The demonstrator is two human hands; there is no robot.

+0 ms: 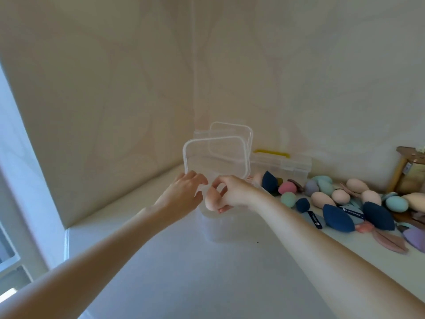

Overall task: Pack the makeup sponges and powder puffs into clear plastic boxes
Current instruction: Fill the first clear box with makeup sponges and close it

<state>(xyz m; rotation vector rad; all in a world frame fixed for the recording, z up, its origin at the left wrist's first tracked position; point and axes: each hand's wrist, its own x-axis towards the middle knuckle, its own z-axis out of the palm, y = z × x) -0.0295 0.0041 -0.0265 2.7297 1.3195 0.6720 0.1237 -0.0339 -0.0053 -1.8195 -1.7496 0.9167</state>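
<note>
A clear plastic box [218, 229] stands on the white surface with its lid [216, 157] raised upright behind it. My right hand [232, 194] grips a peach makeup sponge [211, 201] just over the box's open top. At the box's left rim, my left hand [184, 194] has its fingers spread and holds nothing. A pile of sponges and puffs lies to the right: navy sponges [338, 218], peach ones [322, 199], teal ones [395, 203] and a pink one [287, 187].
A second clear box [230, 132] with a raised lid stands behind the first. A clear case with a yellow handle [271, 153] sits at the back wall. A wooden stand [404, 166] is at the far right. A window frame runs along the left.
</note>
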